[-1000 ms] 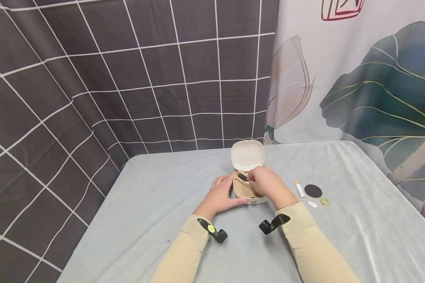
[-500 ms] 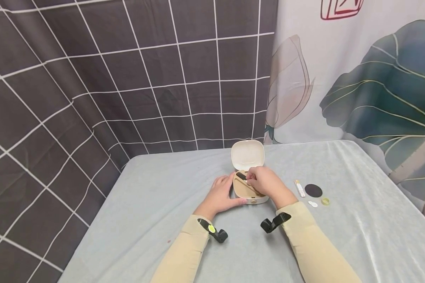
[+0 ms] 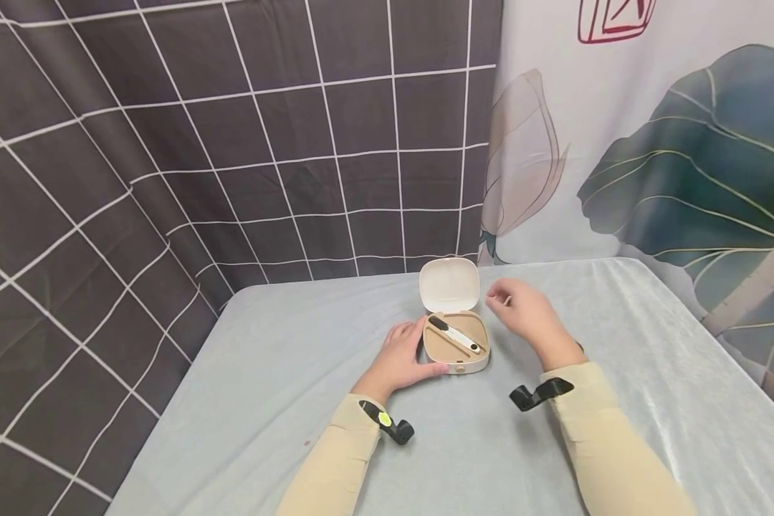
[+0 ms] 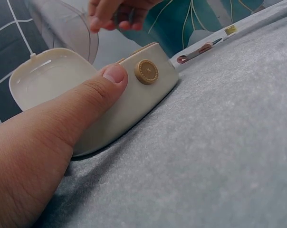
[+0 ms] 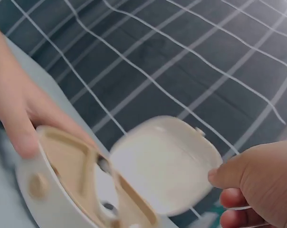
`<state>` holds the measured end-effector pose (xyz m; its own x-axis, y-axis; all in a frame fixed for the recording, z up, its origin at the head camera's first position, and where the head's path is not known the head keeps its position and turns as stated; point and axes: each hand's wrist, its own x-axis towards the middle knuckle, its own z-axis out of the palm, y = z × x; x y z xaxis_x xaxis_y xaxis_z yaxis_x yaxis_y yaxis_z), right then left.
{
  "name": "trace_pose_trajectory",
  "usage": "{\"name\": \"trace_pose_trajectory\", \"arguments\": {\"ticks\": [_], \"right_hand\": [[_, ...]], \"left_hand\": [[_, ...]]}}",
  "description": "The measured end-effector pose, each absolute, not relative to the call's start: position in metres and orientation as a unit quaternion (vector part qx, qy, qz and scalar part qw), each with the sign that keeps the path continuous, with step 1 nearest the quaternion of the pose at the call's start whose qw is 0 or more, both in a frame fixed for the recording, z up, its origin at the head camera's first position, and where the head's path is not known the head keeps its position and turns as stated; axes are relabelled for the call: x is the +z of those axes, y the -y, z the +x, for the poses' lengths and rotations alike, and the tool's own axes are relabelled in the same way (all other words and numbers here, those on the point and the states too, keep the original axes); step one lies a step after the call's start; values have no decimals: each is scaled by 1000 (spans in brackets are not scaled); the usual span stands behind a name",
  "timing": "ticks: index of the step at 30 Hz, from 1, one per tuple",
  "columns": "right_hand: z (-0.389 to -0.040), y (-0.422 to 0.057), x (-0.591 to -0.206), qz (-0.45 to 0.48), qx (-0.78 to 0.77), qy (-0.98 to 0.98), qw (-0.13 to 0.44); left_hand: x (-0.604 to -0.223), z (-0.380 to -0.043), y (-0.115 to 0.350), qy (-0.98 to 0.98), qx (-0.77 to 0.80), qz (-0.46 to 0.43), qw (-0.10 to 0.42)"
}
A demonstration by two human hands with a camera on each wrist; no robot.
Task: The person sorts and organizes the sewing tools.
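Note:
A small cream case (image 3: 459, 367) with a beige inner tray (image 3: 447, 352) stands on the table, its lid (image 3: 450, 285) tipped up at the back. A round tan button (image 4: 147, 71) is on its front. Across the tray lies a slim white tool (image 3: 459, 337) with a black end, its exact kind unclear. My left hand (image 3: 400, 362) grips the case's left side, thumb on the front and fingers along the side. Raised to the right of the case is my right hand (image 3: 522, 312), fingers loosely curled, with nothing visible held. Right wrist view is blurred.
A pale grey cloth (image 3: 284, 358) covers the table. To the right of the case, slim small items (image 4: 196, 53) lie on it in the left wrist view; my right arm hides that spot in the head view. Dark grid curtain (image 3: 335, 143) hangs behind.
My right hand has come out of the case and moved right and up, leaving the white tool lying across the tray. My left hand stays on the case.

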<state>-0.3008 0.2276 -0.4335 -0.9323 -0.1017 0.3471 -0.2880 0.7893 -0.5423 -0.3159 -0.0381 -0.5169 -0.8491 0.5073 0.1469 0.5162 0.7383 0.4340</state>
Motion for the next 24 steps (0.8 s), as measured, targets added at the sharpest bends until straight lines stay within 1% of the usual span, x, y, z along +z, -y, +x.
{"name": "trace_pose_trajectory", "arguments": {"ticks": [3,6,9,18,21,24], "right_hand": [[-296,-247,-437,57,310,934,169],[-293,-261,-443,13,309,937,162],[-291,-271,-446,-22,304,944,128],[-292,-284,-452,-75,279,957,-21],[-289,-284,-452,-89,282,954,-52],[-287,-285,-453,-87,282,953,-66]], "left_hand": [[-518,-315,38,932,-237,-273,8],[-518,-315,38,933,-235,-271,7],[-519,-315,38,935,-232,-270,6],[-519,-316,39,934,-234,-269,4],[-519,-316,38,934,-232,-272,5],[-518,-316,38,934,-232,-272,4]]}}
